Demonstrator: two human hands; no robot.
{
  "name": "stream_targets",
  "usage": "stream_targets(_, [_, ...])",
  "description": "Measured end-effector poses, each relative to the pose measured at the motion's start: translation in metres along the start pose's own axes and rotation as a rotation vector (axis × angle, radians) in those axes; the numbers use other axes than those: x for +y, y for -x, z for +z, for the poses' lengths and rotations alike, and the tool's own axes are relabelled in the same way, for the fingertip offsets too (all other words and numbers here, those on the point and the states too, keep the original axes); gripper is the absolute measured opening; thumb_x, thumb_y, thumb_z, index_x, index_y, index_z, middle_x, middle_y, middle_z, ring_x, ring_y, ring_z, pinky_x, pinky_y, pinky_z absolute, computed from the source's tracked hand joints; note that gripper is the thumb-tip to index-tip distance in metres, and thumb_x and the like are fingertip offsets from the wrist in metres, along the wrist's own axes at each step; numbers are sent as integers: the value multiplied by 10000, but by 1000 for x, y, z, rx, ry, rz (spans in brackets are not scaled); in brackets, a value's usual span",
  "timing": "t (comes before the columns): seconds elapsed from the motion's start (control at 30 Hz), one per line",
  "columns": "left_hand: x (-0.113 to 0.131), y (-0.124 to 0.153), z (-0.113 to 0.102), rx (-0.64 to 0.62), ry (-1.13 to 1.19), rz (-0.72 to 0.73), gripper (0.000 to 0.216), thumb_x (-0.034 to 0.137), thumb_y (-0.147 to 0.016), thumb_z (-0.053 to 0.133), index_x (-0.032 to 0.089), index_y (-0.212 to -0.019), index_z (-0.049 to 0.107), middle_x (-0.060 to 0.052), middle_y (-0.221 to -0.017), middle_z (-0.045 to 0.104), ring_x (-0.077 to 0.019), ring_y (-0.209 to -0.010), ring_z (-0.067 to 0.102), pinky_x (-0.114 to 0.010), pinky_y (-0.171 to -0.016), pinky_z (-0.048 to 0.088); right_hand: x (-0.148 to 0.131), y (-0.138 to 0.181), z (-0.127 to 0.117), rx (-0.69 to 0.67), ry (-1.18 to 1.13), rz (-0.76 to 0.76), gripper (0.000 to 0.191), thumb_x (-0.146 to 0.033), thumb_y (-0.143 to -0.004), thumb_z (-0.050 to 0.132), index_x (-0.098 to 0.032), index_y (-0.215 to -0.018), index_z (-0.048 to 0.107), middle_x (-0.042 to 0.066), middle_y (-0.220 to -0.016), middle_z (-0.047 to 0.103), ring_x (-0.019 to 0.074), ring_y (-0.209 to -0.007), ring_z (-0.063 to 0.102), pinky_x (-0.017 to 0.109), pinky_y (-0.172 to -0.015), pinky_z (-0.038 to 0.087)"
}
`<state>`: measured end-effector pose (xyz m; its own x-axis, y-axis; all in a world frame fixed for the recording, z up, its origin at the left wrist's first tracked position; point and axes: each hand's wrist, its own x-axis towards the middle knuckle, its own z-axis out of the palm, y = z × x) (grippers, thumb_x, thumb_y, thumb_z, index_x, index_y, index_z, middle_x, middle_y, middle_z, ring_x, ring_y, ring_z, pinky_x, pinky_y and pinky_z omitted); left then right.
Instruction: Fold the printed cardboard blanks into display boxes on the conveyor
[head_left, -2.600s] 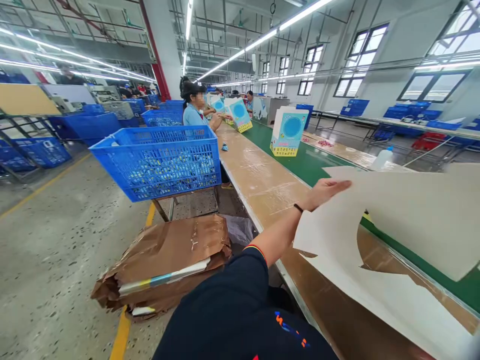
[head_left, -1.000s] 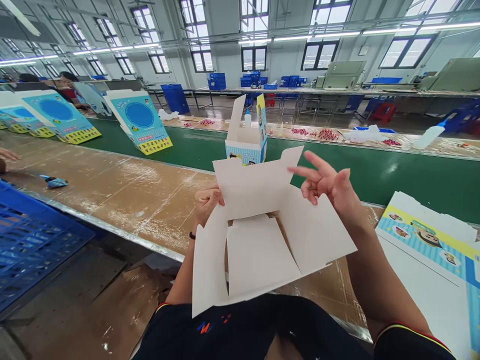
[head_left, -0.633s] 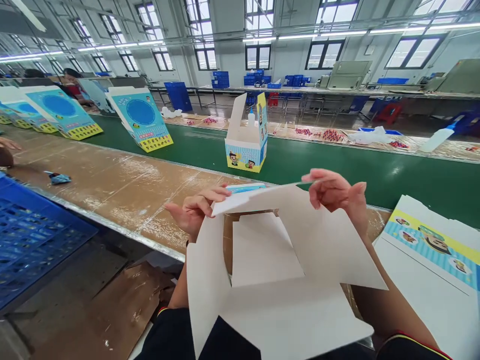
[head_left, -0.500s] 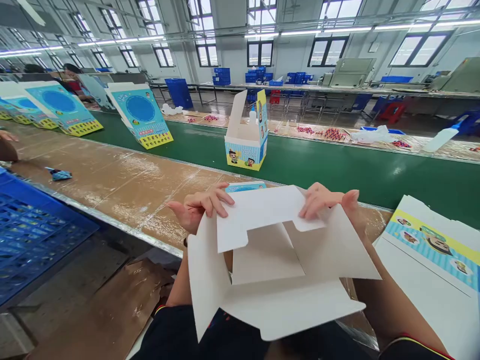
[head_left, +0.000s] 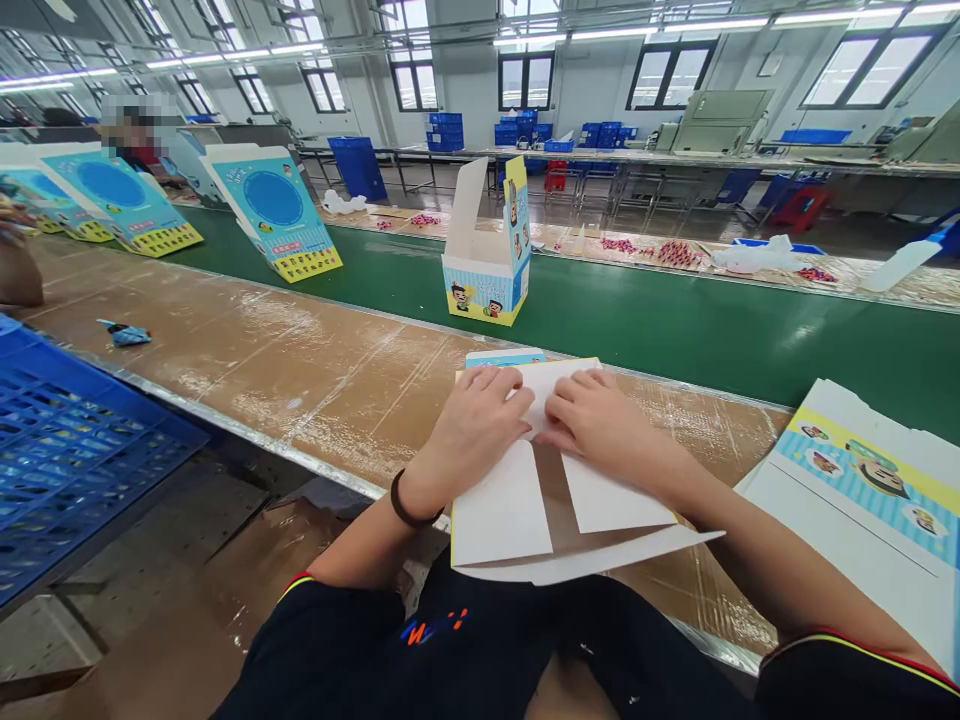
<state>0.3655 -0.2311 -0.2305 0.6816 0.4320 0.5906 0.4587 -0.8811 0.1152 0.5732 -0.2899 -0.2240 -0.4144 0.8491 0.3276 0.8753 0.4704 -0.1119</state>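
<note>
A white cardboard box blank lies on the bench, its plain inner side up and its flaps folded inward. My left hand and my right hand press side by side on the top flap, fingers together. Below them, a narrow gap between two flaps shows the brown bench surface. A strip of the printed blue outer side shows beyond the far edge. The box's underside is hidden.
The brown-covered bench runs beside a green conveyor belt carrying an assembled printed box. A flat printed sheet lies to the right, a blue crate to the left. A co-worker's arm shows far left.
The box blank has dropped from tilted in my hands to flat on the bench. Its flaps are folded in, and my hands have moved from its edges to pressing on top.
</note>
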Motion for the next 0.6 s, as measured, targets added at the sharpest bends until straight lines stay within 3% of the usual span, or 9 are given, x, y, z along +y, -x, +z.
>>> stream_targets(0.07, [7,10,-7,-32,148,78,205,213,-994,545,205,-944,743,-73,-920,733,-198,-858,659,-331,-800,537,0,10,1,91,-41,-67,528,-555,-1074,452,-175,-792,685,112,-813,670,236,-801,571,375,-757,414])
stream_targets(0.17, [4,25,-19,-190,452,154,353,325,-1060,465,221,-881,750,-31,-784,741,-158,-755,663,-282,-752,533,8,31,-9,18,-315,-143,533,-527,-1101,404,-192,-831,721,60,-737,682,190,-719,602,333,-704,452])
stream_targets(0.27, [-5,37,-31,-284,640,152,608,568,-1070,311,213,-920,782,-66,-856,795,-197,-835,713,-337,-835,541,17,55,-30,-129,-589,-219,680,-600,-1107,190,-227,-1165,756,86,-1083,775,226,-1028,708,386,-961,514])
stream_targets(0.33, [-8,45,-37,-302,756,158,804,767,-992,215,208,-1032,791,-97,-978,815,-238,-916,742,-393,-933,534,18,70,-41,-188,-716,-276,791,-734,-1043,130,-262,-1463,606,83,-1308,724,275,-1307,622,460,-1202,381])
stream_targets(0.4, [-6,51,-41,-305,833,123,834,874,-902,306,220,-1120,776,-92,-1004,819,-260,-927,754,-445,-1032,510,13,82,-44,-203,-766,-219,814,-798,-998,219,-305,-1622,394,73,-1354,705,303,-1406,548,497,-1267,304])
stream_targets(0.47, [0,56,-41,-273,870,12,712,820,-888,496,235,-1219,731,-66,-936,818,-253,-887,754,-458,-1034,528,6,89,-40,-113,-779,-37,740,-711,-1035,341,-352,-1674,231,81,-1387,683,304,-1371,584,502,-1194,428])
stream_targets(0.53, [7,60,-38,-147,904,-143,609,644,-925,628,245,-1385,616,-64,-997,807,-220,-859,748,-400,-917,594,0,88,-31,71,-771,142,688,-567,-1071,438,-404,-1675,152,95,-1525,571,283,-1277,655,471,-1057,562])
stream_targets(0.6, [12,61,-33,33,894,-251,580,448,-968,642,265,-1499,495,-111,-1278,737,-197,-959,747,-339,-841,622,-1,82,-22,210,-684,201,617,-462,-1062,530,-420,-1631,296,92,-1633,438,270,-1255,667,457,-1012,597])
